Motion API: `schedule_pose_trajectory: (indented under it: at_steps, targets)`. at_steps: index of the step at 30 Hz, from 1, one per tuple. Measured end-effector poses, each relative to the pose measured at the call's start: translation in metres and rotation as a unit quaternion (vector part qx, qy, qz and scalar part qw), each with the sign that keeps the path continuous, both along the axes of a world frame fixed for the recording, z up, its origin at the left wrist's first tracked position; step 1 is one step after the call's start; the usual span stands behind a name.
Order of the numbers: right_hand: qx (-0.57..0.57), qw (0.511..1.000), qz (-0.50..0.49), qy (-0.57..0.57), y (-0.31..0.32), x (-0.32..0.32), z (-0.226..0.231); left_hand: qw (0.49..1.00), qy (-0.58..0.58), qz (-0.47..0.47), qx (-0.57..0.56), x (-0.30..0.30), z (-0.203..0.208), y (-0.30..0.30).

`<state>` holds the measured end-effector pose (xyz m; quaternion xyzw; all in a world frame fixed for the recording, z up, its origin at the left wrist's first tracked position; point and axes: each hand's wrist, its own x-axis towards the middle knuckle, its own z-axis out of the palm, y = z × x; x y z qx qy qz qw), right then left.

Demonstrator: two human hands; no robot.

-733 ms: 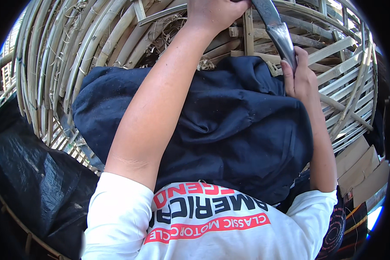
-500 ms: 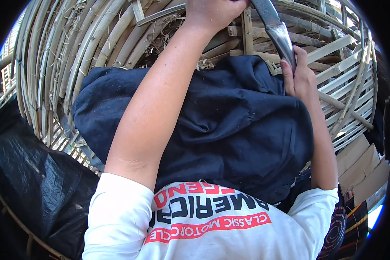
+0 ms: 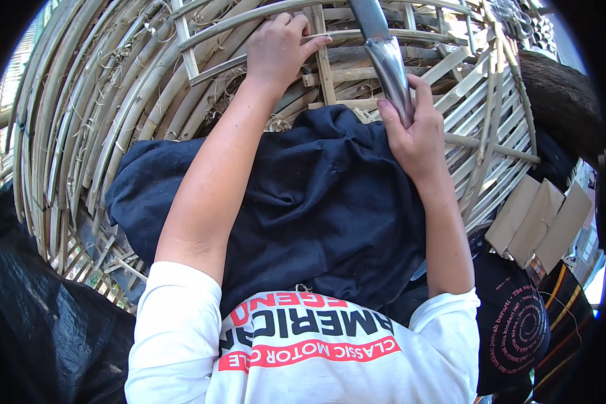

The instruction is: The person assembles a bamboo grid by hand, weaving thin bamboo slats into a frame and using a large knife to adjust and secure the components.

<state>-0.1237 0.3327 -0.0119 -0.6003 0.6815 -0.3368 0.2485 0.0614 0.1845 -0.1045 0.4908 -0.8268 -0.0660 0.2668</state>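
Observation:
My right hand [image 3: 414,138] is wrapped around the tapered metal handle of a large knife like a machete [image 3: 384,50]. Its dark blade points away from me and runs out of view at the top edge. To the left of the blade, my left hand [image 3: 279,54] closes its fingers over a thin slat of a bamboo lattice [image 3: 242,62], thumb pointing right along it. Part of its grip is hidden behind the hand. Dark cloth [image 3: 316,195] covers my lap beneath both forearms.
Long split bamboo strips [image 3: 81,114] lie stacked at the left, with curled shavings among them. White slats [image 3: 481,135] spread at the right. Black plastic sheeting [image 3: 47,296] is at lower left; cardboard pieces [image 3: 535,215] and a dark cap-like item with spiral print [image 3: 518,330] at right.
My left hand has left the knife's blade side and now rests on the bamboo slat. The whole view has shifted, so the knife and right hand appear further left.

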Motion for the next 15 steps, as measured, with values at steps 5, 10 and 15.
schedule_pose_trajectory:
  at_steps: [5,10,15]
  targets:
    - [-0.011,0.996,-0.086,-0.016,0.075,0.017,0.062,0.995,-0.097,-0.013,-0.029,0.007,0.003,-0.006]
    - [0.000,0.977,-0.176,-0.118,0.080,0.035,0.089,0.981,-0.191,-0.032,-0.012,0.033,0.023,-0.001]
    - [-0.058,0.982,-0.156,-0.089,0.025,0.031,0.023,0.971,-0.224,-0.021,0.083,0.018,0.012,0.011]
